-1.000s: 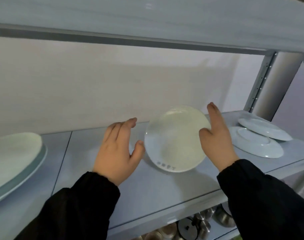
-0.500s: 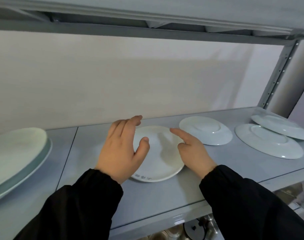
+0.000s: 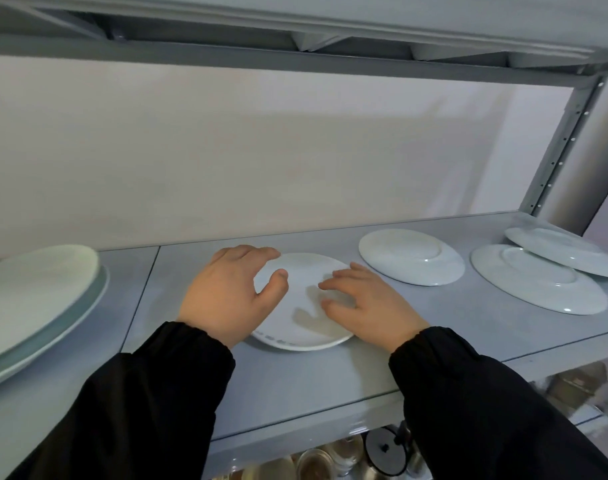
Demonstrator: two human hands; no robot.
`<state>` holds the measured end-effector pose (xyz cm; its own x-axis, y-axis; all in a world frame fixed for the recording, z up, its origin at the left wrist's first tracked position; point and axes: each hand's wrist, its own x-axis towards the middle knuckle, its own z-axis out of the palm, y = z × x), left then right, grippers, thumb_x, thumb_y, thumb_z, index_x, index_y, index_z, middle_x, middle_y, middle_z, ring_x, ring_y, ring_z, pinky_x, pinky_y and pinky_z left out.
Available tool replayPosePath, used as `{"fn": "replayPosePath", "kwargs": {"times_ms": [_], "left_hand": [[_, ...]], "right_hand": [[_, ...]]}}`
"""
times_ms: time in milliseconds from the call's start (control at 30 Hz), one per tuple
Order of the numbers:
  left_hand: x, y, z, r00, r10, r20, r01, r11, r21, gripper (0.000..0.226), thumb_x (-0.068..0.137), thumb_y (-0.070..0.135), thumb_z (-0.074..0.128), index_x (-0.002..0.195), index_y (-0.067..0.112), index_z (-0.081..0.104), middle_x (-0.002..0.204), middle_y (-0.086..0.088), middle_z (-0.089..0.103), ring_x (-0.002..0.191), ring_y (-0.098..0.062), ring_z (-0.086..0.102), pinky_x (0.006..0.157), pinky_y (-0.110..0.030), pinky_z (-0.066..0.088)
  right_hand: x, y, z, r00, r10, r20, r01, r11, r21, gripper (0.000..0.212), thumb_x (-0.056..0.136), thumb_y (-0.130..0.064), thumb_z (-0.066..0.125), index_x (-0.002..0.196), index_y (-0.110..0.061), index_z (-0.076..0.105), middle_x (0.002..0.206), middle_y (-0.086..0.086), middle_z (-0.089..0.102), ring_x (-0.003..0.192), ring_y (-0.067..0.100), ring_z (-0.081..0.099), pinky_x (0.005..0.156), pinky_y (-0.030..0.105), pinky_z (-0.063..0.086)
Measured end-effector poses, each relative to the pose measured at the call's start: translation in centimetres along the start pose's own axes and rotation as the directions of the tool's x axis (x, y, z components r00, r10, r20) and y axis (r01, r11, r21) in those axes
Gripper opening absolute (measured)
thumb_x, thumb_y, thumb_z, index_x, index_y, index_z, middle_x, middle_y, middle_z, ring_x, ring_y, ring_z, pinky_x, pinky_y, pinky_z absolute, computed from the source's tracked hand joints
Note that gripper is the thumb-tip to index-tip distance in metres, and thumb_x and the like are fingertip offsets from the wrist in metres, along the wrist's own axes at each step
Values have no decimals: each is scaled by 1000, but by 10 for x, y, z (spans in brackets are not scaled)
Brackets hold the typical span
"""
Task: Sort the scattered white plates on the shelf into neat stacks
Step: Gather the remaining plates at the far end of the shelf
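Observation:
A small white plate lies flat on the grey shelf, near the middle. My left hand grips its left rim, thumb on top and fingers curled over the far edge. My right hand rests on the plate's right side with its fingers spread flat on the surface. To the right, another white plate lies upside down. Further right is a larger upturned plate, with a third plate leaning on its far edge.
Two large pale plates are stacked at the shelf's left end, the lower one green-rimmed. The upper shelf hangs low overhead. A metal upright stands at the back right. Metal pots and lids fill the shelf below.
The small plate was held up tilted between both hands and came down flat on the shelf, further left. My right hand moved from its right rim onto its top.

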<state>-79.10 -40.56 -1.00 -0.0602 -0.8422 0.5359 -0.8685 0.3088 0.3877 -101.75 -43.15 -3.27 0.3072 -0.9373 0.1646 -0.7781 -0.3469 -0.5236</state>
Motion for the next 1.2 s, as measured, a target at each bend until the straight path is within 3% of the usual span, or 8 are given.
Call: {"fn": "replayPosePath", "kwargs": {"times_ms": [200,333,500,567,767,833,1000,1200], "left_hand": [[-5,-6,-10,999,6,32,-3,996,-87,55,81,60,33,119,36,63,117,22,60,115,-3,46,89,-20,35],[-11,-27,-24,1000,25,2,-25,999,-33,52,79,58,39,121,36,62,117,23,54,116,0,43,90,-12,29],[-7,-45,-26,999,-50,17,51,997,-59,53,80,55,42,129,41,56,127,18,54,114,-8,51,91,-24,37],[-7,-43,-24,998,-54,38,56,998,-43,53,81,53,44,133,44,52,132,18,52,115,-8,49,91,-24,36],[-9,-37,-24,998,-32,62,35,999,-37,47,89,49,49,135,45,49,136,14,52,96,-9,48,86,-23,34],[-9,-37,-24,998,-27,58,29,999,-31,52,84,55,43,135,45,49,134,15,53,93,-7,46,86,-23,34],[-9,-39,-24,998,-30,57,32,999,-29,60,79,60,35,135,42,50,134,17,53,123,-2,39,91,-22,33],[-12,-39,-26,997,-44,58,47,997,-63,56,81,57,39,134,43,50,132,19,52,124,-1,37,94,-24,34]], "right_hand": [[-1,0,-1,999,31,-21,-30,999,25,56,78,-61,50,129,-39,61,151,-11,42,147,8,18,118,25,16],[-3,1,-3,998,-22,-59,24,999,30,43,85,-50,62,127,-40,61,149,-13,42,147,5,18,117,23,16],[1,7,-3,959,-80,-273,108,990,89,44,85,-44,60,127,-33,63,142,-13,46,139,2,31,111,19,24],[2,22,-14,950,-56,-307,77,996,54,46,88,-42,60,132,-31,60,148,-10,44,144,5,25,112,20,21],[4,96,-61,952,223,-209,-271,932,-241,73,89,-53,54,154,-33,28,165,-3,15,153,23,1,122,45,12],[6,103,-59,953,257,-158,-295,904,-308,77,89,-60,49,156,-36,20,166,-3,11,153,25,-1,122,47,12],[4,96,-53,950,282,-133,-312,887,-340,79,89,-67,43,156,-37,16,164,-5,16,152,20,1,121,48,11],[-10,86,-54,943,321,-87,-332,901,-279,93,77,-83,44,155,-39,17,159,-7,15,151,17,2,121,49,11]]}}
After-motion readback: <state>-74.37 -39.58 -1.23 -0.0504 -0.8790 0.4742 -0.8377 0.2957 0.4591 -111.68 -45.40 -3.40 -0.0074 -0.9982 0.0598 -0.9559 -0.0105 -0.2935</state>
